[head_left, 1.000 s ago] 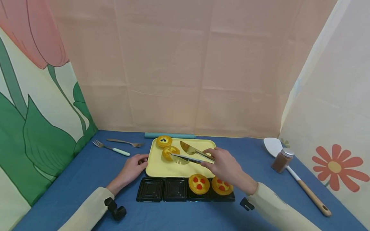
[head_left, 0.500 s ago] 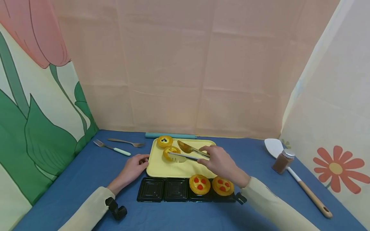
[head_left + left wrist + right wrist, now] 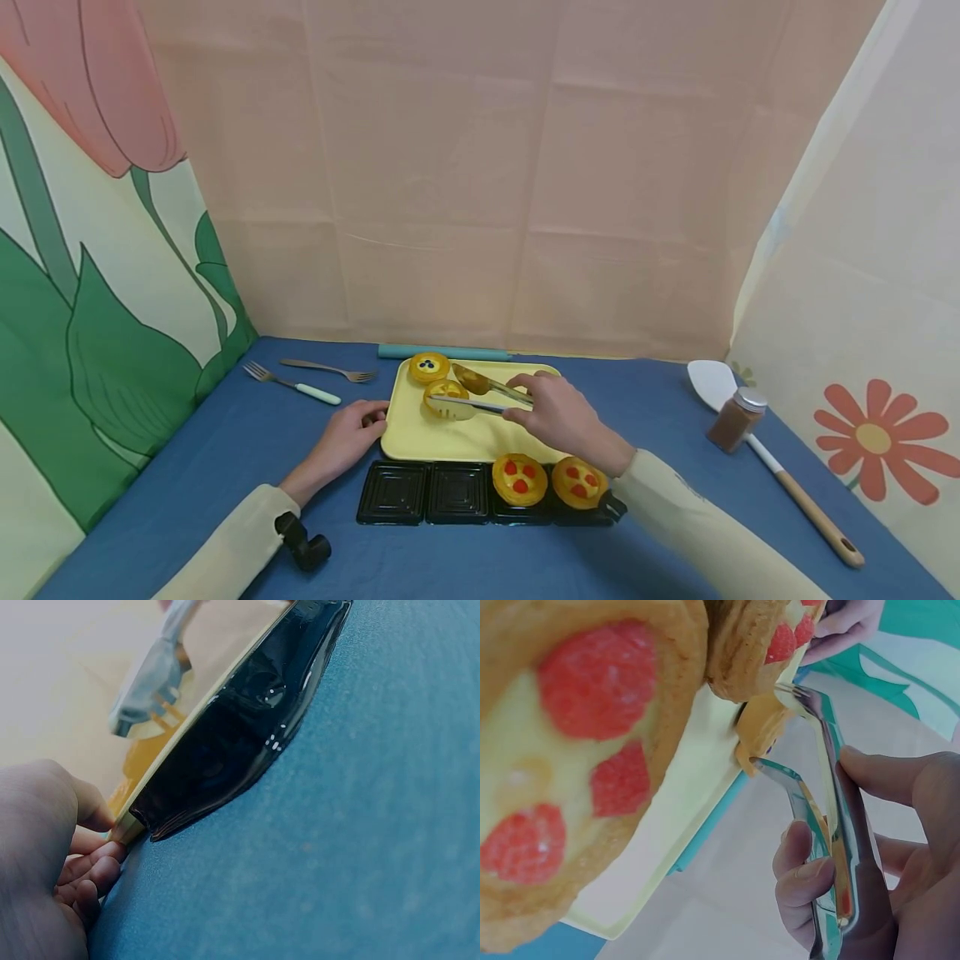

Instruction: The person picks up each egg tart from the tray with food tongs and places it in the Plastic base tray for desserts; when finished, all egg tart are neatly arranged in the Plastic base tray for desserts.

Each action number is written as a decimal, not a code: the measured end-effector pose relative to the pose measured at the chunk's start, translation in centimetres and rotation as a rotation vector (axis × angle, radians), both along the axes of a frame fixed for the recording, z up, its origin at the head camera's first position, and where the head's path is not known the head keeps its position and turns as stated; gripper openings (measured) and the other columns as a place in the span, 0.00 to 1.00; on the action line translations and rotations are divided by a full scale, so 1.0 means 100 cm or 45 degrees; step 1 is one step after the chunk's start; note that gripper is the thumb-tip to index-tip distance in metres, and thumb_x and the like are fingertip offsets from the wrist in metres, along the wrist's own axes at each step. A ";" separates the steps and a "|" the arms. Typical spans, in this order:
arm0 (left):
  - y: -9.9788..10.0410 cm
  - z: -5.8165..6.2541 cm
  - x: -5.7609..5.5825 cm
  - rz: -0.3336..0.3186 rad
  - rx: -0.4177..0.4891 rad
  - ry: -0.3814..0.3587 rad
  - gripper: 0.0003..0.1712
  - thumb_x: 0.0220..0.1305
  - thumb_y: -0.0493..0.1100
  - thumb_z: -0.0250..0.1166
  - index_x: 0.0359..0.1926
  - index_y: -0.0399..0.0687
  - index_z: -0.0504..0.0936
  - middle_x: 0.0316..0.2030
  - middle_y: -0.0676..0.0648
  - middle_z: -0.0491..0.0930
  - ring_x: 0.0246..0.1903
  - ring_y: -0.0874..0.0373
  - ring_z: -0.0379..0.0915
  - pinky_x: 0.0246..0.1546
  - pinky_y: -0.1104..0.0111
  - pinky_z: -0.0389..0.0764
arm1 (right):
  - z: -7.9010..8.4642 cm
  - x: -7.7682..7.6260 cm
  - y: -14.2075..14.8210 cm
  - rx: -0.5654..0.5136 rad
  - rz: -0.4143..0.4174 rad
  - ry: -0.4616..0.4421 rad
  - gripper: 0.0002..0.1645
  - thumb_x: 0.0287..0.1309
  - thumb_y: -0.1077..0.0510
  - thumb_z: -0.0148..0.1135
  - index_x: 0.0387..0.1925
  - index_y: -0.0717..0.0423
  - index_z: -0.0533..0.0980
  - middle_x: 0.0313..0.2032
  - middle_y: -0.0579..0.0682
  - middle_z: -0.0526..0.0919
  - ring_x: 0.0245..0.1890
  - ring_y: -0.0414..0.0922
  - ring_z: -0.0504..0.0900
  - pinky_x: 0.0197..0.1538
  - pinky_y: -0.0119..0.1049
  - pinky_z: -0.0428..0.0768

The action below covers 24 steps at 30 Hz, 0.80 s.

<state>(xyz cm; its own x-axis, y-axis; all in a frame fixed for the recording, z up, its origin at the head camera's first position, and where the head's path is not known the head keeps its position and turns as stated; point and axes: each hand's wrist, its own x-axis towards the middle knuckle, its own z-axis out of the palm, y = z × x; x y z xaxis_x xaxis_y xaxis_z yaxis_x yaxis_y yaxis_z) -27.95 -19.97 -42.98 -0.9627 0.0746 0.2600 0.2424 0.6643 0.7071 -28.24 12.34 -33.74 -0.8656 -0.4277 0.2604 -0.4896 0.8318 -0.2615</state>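
My left hand [image 3: 347, 437] pinches the left edge of a yellow tray [image 3: 427, 437] between thumb and fingers, as the left wrist view shows. In my right hand [image 3: 558, 414] is a pair of metal serving tongs [image 3: 472, 381], its two arms spread apart over the tray. One tip is spoon-shaped, the other slotted like a fork. An egg tart [image 3: 446, 388] lies between the tips, with the slotted tip overlapping its front in the head view. Behind it sits another tart with blue berries [image 3: 430, 366], near the tray's back left corner.
Black four-part packaging [image 3: 392, 493] lies in front of the tray, with strawberry tarts [image 3: 519, 479] in its right compartments. Two forks [image 3: 315, 393] lie at left, a teal rod [image 3: 442, 352] behind the tray. At right, a spice jar [image 3: 737, 419] stands by a white spatula [image 3: 795, 500].
My right hand has moved left with the tongs, bringing their spread tips around the front egg tart. The left hand has stayed at the tray's edge.
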 end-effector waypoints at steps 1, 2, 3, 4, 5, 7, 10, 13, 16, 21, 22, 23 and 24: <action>0.000 0.000 0.000 0.000 -0.001 0.002 0.22 0.67 0.34 0.59 0.59 0.29 0.79 0.37 0.47 0.76 0.34 0.55 0.70 0.35 0.63 0.70 | 0.000 0.000 -0.001 0.000 -0.001 -0.004 0.25 0.59 0.46 0.72 0.55 0.52 0.83 0.40 0.47 0.86 0.38 0.43 0.80 0.37 0.40 0.79; 0.000 0.000 0.000 0.001 -0.002 0.003 0.22 0.67 0.34 0.59 0.59 0.29 0.79 0.37 0.47 0.76 0.34 0.55 0.70 0.35 0.63 0.70 | 0.001 -0.001 -0.002 -0.002 0.000 -0.007 0.25 0.59 0.46 0.72 0.55 0.52 0.83 0.40 0.47 0.86 0.38 0.44 0.80 0.36 0.40 0.79; 0.000 0.000 0.000 0.001 -0.003 0.002 0.22 0.67 0.34 0.59 0.59 0.29 0.79 0.37 0.47 0.76 0.34 0.55 0.70 0.35 0.63 0.70 | 0.001 -0.002 -0.002 -0.003 0.002 -0.004 0.25 0.59 0.46 0.73 0.54 0.53 0.83 0.39 0.47 0.86 0.38 0.44 0.80 0.36 0.40 0.79; 0.000 0.000 0.000 0.002 -0.003 0.002 0.22 0.67 0.34 0.59 0.59 0.29 0.79 0.37 0.47 0.76 0.34 0.55 0.70 0.35 0.64 0.70 | 0.001 -0.002 -0.003 -0.002 0.002 -0.005 0.25 0.59 0.46 0.73 0.54 0.53 0.83 0.39 0.46 0.86 0.38 0.44 0.80 0.35 0.40 0.79; 0.000 0.000 0.000 0.003 -0.005 0.001 0.22 0.67 0.34 0.59 0.59 0.29 0.79 0.37 0.47 0.76 0.34 0.55 0.70 0.35 0.64 0.70 | 0.001 -0.003 -0.004 -0.002 0.003 -0.004 0.25 0.59 0.46 0.73 0.54 0.53 0.83 0.39 0.46 0.86 0.38 0.44 0.80 0.35 0.40 0.79; 0.000 0.000 0.000 0.005 -0.006 0.000 0.22 0.67 0.34 0.59 0.59 0.29 0.79 0.37 0.47 0.76 0.34 0.55 0.70 0.35 0.63 0.70 | 0.001 -0.003 -0.005 0.006 0.002 0.003 0.25 0.59 0.46 0.73 0.54 0.53 0.83 0.38 0.46 0.85 0.38 0.44 0.80 0.35 0.39 0.78; 0.000 -0.001 -0.001 0.007 -0.008 -0.002 0.22 0.67 0.34 0.59 0.59 0.29 0.79 0.37 0.47 0.76 0.34 0.55 0.69 0.35 0.63 0.70 | 0.001 -0.004 -0.006 0.014 0.005 0.007 0.24 0.59 0.46 0.73 0.54 0.53 0.83 0.36 0.45 0.85 0.36 0.43 0.78 0.34 0.38 0.77; 0.000 -0.001 -0.001 0.007 -0.005 -0.003 0.22 0.67 0.34 0.59 0.59 0.30 0.79 0.36 0.47 0.76 0.34 0.55 0.69 0.34 0.63 0.70 | 0.002 -0.004 -0.007 0.019 0.013 0.013 0.24 0.58 0.47 0.73 0.53 0.54 0.84 0.35 0.45 0.86 0.32 0.42 0.76 0.32 0.37 0.76; 0.000 -0.002 -0.002 0.006 -0.004 -0.003 0.22 0.67 0.34 0.59 0.60 0.30 0.79 0.36 0.47 0.76 0.34 0.55 0.69 0.34 0.64 0.70 | 0.003 -0.002 -0.007 0.023 0.025 0.028 0.23 0.58 0.48 0.74 0.51 0.55 0.85 0.37 0.47 0.86 0.30 0.40 0.75 0.31 0.36 0.75; 0.000 -0.002 -0.001 0.001 -0.005 0.005 0.21 0.67 0.34 0.59 0.59 0.30 0.79 0.36 0.47 0.76 0.34 0.55 0.69 0.34 0.64 0.70 | 0.003 0.000 -0.008 0.017 0.044 0.044 0.21 0.57 0.51 0.74 0.50 0.56 0.85 0.40 0.49 0.87 0.27 0.39 0.73 0.30 0.36 0.74; 0.000 -0.002 -0.001 0.000 -0.004 0.006 0.21 0.67 0.34 0.59 0.59 0.30 0.79 0.36 0.47 0.76 0.34 0.55 0.69 0.34 0.64 0.70 | 0.003 0.000 -0.008 0.015 0.044 0.046 0.20 0.57 0.51 0.75 0.49 0.56 0.85 0.40 0.49 0.87 0.27 0.39 0.73 0.29 0.36 0.74; 0.000 -0.002 -0.001 0.000 -0.004 0.006 0.21 0.67 0.34 0.59 0.59 0.30 0.79 0.37 0.47 0.76 0.34 0.55 0.69 0.34 0.64 0.70 | 0.003 0.000 -0.008 0.014 0.045 0.048 0.20 0.57 0.52 0.75 0.49 0.56 0.86 0.41 0.49 0.87 0.27 0.39 0.73 0.29 0.36 0.74; 0.000 -0.002 -0.001 0.000 -0.003 0.005 0.21 0.67 0.34 0.59 0.59 0.30 0.79 0.37 0.47 0.76 0.34 0.55 0.69 0.34 0.64 0.70 | 0.003 0.001 -0.008 0.014 0.044 0.047 0.20 0.57 0.52 0.75 0.49 0.56 0.86 0.41 0.49 0.87 0.27 0.39 0.73 0.29 0.36 0.74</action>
<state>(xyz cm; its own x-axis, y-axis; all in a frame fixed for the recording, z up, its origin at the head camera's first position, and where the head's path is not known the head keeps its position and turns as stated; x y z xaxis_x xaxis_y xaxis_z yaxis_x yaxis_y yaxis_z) -28.08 -20.01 -43.19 -0.9617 0.0752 0.2636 0.2452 0.6657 0.7047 -28.16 11.52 -33.43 -0.8402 -0.4599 0.2873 -0.5271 0.8171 -0.2334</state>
